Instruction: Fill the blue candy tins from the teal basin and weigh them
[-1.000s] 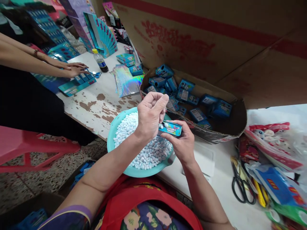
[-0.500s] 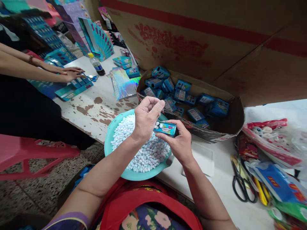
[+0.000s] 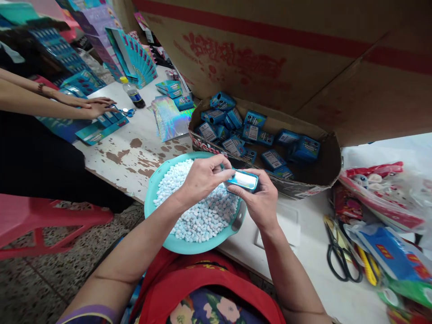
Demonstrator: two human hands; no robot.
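A small blue candy box [image 3: 243, 180] is held over a teal bowl [image 3: 158, 220] that is heaped with small white candies [image 3: 199, 211]. My right hand [image 3: 261, 202] grips the box from below and behind. My left hand [image 3: 202, 177] pinches the box's left end with thumb and fingers. Whether that end is open or closed is hidden by the fingers. Just behind the hands, a low cardboard box [image 3: 324, 173] holds several more of the same blue boxes [image 3: 256, 135].
Another person's hands [image 3: 96, 108] rest on blue packs in a tray [image 3: 101, 128] at the far left. A bottle [image 3: 132, 92], holographic sheets [image 3: 170, 119] and a large carton wall [image 3: 270, 54] stand behind. Scissors [image 3: 339, 256] and plastic bags [image 3: 388, 211] lie on the right. A red stool [image 3: 40, 220] sits on the floor at the left.
My left hand came down from above the box and now pinches its left end. The box has tilted so its top face shows.
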